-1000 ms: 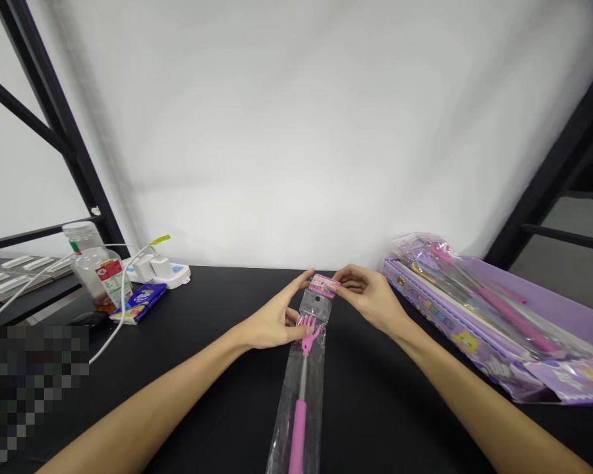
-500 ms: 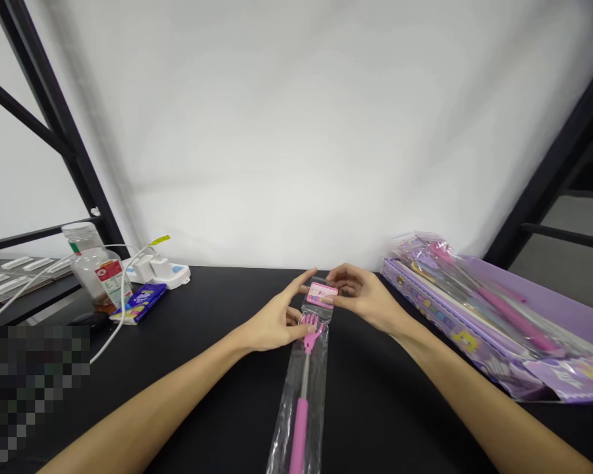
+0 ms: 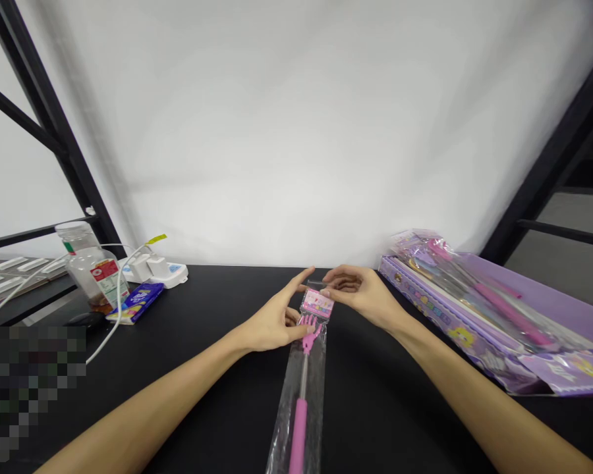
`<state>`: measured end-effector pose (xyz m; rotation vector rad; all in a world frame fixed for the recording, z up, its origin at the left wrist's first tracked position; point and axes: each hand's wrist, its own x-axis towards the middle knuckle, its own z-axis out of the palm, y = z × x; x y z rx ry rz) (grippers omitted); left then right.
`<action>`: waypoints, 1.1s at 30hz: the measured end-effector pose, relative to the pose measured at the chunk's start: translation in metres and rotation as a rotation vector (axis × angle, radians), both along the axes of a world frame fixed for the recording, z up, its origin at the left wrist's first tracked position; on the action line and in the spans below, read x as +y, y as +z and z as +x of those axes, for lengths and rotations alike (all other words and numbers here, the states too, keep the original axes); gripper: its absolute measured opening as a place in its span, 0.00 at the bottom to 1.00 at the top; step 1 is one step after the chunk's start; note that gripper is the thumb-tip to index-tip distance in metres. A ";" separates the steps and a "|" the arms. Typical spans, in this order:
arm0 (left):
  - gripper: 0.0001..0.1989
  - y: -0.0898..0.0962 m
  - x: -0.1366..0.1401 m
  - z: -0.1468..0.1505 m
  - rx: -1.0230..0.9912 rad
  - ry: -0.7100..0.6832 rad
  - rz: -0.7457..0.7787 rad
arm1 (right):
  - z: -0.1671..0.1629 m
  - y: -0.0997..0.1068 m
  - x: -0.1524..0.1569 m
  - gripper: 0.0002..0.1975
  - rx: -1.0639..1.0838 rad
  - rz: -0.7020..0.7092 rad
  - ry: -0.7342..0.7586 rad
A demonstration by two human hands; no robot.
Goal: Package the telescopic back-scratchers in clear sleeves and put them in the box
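A pink back scratcher (image 3: 299,428) with a small hand-shaped head and a metal shaft lies in a long clear plastic sleeve (image 3: 282,401) on the black table. My left hand (image 3: 277,320) grips the sleeve's left edge beside the scratcher's head, thumb on top and index finger stretched forward. At the sleeve's far end, my right hand (image 3: 358,289) pinches the plastic by the top edge of a pink printed card (image 3: 318,303). The card sits inside the sleeve, just above the scratcher's fingers.
On the right stands a purple display box (image 3: 553,289) with several bagged scratchers. To the left are a clear jar (image 3: 89,263), a blue packet (image 3: 141,301), a white power strip (image 3: 176,273) and a white cable (image 3: 120,296). A white wall rises behind the black table (image 3: 217,408).
The pink card has slid slightly down toward the scratcher's head. My right thumb has shifted up to the card's top edge. My left hand keeps its hold.
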<state>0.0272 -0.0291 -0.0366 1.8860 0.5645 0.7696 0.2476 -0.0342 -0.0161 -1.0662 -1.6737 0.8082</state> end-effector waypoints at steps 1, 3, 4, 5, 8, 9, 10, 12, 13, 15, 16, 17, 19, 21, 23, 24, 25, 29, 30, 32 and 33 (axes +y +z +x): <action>0.47 0.000 0.000 0.000 -0.006 -0.002 -0.004 | 0.000 0.001 -0.001 0.13 -0.007 0.013 0.003; 0.47 0.000 0.000 0.000 -0.022 0.005 -0.012 | -0.001 0.003 -0.003 0.13 -0.040 0.029 0.018; 0.47 0.000 0.000 0.000 -0.028 0.016 -0.014 | -0.001 0.004 -0.003 0.14 -0.054 0.023 0.031; 0.47 0.000 0.001 0.000 -0.034 0.030 -0.016 | -0.002 0.005 -0.004 0.15 -0.057 0.010 0.037; 0.46 -0.002 0.002 0.000 -0.044 0.068 -0.018 | -0.003 0.003 -0.003 0.16 0.026 -0.029 0.014; 0.45 -0.002 0.003 0.001 -0.048 0.070 -0.018 | -0.003 0.002 -0.003 0.17 0.064 -0.030 0.009; 0.45 -0.003 0.003 0.001 -0.052 0.070 -0.018 | -0.003 0.000 -0.002 0.19 0.092 -0.019 0.004; 0.44 -0.003 0.003 0.002 -0.066 0.076 -0.019 | -0.003 -0.002 -0.001 0.19 0.097 0.024 -0.009; 0.44 -0.003 0.002 0.002 -0.075 0.080 -0.024 | -0.004 -0.003 -0.001 0.18 0.085 0.048 -0.019; 0.44 -0.002 0.001 0.004 -0.093 0.092 -0.036 | -0.004 -0.005 -0.001 0.17 0.061 0.087 -0.030; 0.45 -0.001 0.000 0.005 -0.099 0.098 -0.039 | -0.004 -0.006 0.000 0.16 0.051 0.098 -0.030; 0.44 0.000 -0.001 0.007 -0.104 0.102 -0.037 | -0.005 -0.006 0.001 0.16 0.042 0.106 -0.031; 0.43 0.004 -0.001 0.011 -0.117 0.108 -0.020 | -0.003 -0.005 0.002 0.17 0.030 0.110 -0.082; 0.41 0.010 0.003 0.017 -0.143 0.137 0.030 | 0.000 -0.001 0.002 0.19 0.037 0.052 -0.180; 0.37 0.019 0.010 0.026 -0.183 0.221 0.122 | 0.005 0.006 -0.003 0.22 0.050 -0.118 -0.187; 0.34 0.024 0.014 0.032 -0.202 0.290 0.181 | 0.008 0.009 -0.007 0.22 0.068 -0.227 -0.140; 0.31 0.029 0.019 0.039 -0.217 0.366 0.240 | 0.012 0.013 -0.013 0.23 0.089 -0.320 -0.074; 0.16 0.045 0.034 0.076 -0.256 0.569 0.350 | 0.034 0.022 -0.034 0.20 0.158 -0.317 -0.009; 0.15 0.047 0.036 0.088 -0.264 0.576 0.343 | 0.042 0.024 -0.038 0.18 0.144 -0.259 -0.051; 0.13 0.049 0.039 0.112 -0.282 0.557 0.311 | 0.063 0.028 -0.044 0.15 0.103 -0.174 -0.137; 0.13 0.050 0.040 0.124 -0.292 0.534 0.295 | 0.074 0.031 -0.046 0.13 0.081 -0.156 -0.171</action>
